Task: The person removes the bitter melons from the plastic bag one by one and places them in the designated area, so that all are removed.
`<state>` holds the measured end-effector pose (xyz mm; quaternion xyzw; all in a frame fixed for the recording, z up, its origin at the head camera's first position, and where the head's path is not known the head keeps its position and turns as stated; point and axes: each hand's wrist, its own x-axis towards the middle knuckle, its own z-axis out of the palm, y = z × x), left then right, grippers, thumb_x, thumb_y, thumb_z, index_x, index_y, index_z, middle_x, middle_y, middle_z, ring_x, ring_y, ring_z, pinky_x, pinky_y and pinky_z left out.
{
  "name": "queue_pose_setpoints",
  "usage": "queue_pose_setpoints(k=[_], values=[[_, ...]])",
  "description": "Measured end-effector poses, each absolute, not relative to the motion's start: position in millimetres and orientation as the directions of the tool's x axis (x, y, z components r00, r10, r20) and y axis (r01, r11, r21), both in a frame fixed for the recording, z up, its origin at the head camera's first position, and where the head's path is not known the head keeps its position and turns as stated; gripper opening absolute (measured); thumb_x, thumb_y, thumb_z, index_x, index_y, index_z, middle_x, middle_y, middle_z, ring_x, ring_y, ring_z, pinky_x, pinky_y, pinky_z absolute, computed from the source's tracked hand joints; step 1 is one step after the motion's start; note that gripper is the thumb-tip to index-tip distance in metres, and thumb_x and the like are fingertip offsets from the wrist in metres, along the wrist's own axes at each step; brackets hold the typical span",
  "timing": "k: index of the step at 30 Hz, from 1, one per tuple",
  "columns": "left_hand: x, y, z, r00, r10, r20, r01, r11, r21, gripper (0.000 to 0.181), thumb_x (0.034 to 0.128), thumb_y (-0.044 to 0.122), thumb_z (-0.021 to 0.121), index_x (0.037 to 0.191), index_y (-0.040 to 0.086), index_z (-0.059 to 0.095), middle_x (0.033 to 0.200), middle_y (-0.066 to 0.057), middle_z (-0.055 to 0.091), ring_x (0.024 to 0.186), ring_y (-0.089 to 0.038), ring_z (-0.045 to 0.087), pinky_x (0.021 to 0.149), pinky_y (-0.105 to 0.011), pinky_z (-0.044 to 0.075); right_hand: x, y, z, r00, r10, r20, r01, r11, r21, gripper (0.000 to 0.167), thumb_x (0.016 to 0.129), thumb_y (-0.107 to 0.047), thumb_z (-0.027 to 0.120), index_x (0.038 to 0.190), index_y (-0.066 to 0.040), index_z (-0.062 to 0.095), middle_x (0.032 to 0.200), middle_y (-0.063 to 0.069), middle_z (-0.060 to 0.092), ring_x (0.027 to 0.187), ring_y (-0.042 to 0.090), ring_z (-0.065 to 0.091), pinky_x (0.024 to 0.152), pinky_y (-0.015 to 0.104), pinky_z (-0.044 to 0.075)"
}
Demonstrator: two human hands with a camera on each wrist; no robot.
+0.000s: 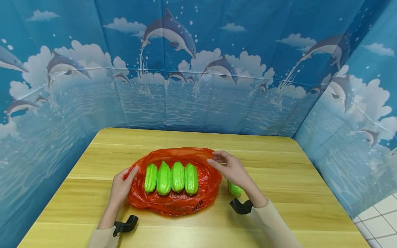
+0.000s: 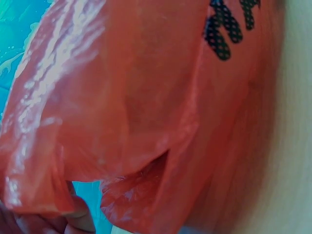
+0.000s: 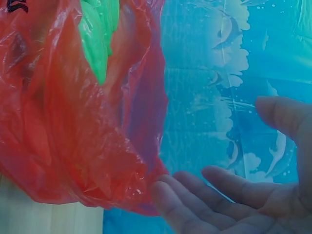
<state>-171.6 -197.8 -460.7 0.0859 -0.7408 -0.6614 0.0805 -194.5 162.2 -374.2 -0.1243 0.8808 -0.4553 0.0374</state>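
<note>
A red plastic bag (image 1: 173, 206) lies spread on the table with its mouth facing up. Several bright green, ridged, oblong fruits (image 1: 178, 177) stand side by side in it; their exact kind is unclear. At the bag's left rim my left hand (image 1: 121, 186) pinches the plastic between thumb and fingers. My right hand (image 1: 227, 167) is at the right rim, its fingers loosely bent and the thumb apart. In the right wrist view, its fingertips (image 3: 165, 192) meet the bag's edge. Another green fruit (image 1: 234, 188) lies on the table beneath the right hand, partly hidden by it.
The wooden table (image 1: 266, 155) extends around the bag on all sides. A blue curtain (image 1: 192, 113) printed with dolphins hangs behind it and along both sides. Black wrist mounts (image 1: 125, 225) sit on both forearms. White floor tiles (image 1: 383, 215) show at the far right.
</note>
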Motion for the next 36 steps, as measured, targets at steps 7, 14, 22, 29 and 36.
queue_pose_setpoints(k=[7, 14, 22, 29, 36], values=[[-172.2, -197.4, -461.2, -0.971, -0.24, 0.016, -0.012, 0.117, 0.993, 0.047, 0.092, 0.042, 0.06, 0.091, -0.005, 0.06, 0.067, -0.005, 0.053, 0.06, -0.014, 0.053, 0.053, -0.025, 0.047, -194.2, 159.1, -371.2, -0.953, -0.304, -0.004, -0.186, 0.593, -0.783, 0.064, 0.087, -0.052, 0.062, 0.132, -0.008, 0.051, 0.129, 0.009, 0.055, 0.111, 0.023, 0.055, 0.089, 0.044, 0.046], [-171.6, -197.2, -460.4, -0.971, -0.237, 0.012, -0.016, 0.118, 0.993, 0.048, 0.0922, 0.043, 0.06, 0.089, -0.005, 0.058, 0.067, -0.005, 0.051, 0.059, -0.014, 0.052, 0.052, -0.025, 0.046, -196.8, 155.5, -369.5, -0.947, -0.319, -0.039, -0.18, 0.628, -0.757, 0.065, 0.087, -0.054, 0.061, 0.133, -0.009, 0.052, 0.125, 0.007, 0.057, 0.11, 0.023, 0.054, 0.089, 0.044, 0.045], [-172.8, -197.2, -460.7, -0.971, -0.238, 0.003, -0.024, 0.111, 0.994, 0.048, 0.0917, 0.044, 0.06, 0.092, -0.004, 0.06, 0.068, -0.005, 0.053, 0.061, -0.014, 0.053, 0.054, -0.025, 0.047, -203.7, 151.8, -369.7, -0.929, -0.351, -0.118, -0.148, 0.645, -0.75, 0.072, 0.087, -0.056, 0.06, 0.137, -0.006, 0.047, 0.132, 0.012, 0.053, 0.114, 0.026, 0.053, 0.092, 0.046, 0.043], [-173.4, -197.7, -461.5, -0.97, -0.241, 0.007, -0.022, 0.117, 0.993, 0.048, 0.0915, 0.044, 0.06, 0.089, -0.004, 0.059, 0.068, -0.004, 0.052, 0.062, -0.014, 0.052, 0.054, -0.025, 0.047, -204.6, 148.2, -365.2, -0.918, -0.371, -0.138, -0.156, 0.66, -0.735, 0.073, 0.087, -0.055, 0.06, 0.137, -0.005, 0.047, 0.131, 0.013, 0.053, 0.114, 0.027, 0.054, 0.092, 0.045, 0.043], [-173.7, -197.9, -461.1, -0.971, -0.238, 0.004, -0.027, 0.127, 0.992, 0.048, 0.0914, 0.045, 0.06, 0.092, -0.003, 0.061, 0.069, -0.005, 0.053, 0.062, -0.015, 0.053, 0.055, -0.025, 0.047, -206.7, 144.3, -363.6, -0.91, -0.378, -0.17, -0.148, 0.68, -0.719, 0.073, 0.086, -0.056, 0.061, 0.136, -0.004, 0.048, 0.13, 0.012, 0.053, 0.113, 0.026, 0.053, 0.091, 0.045, 0.044]])
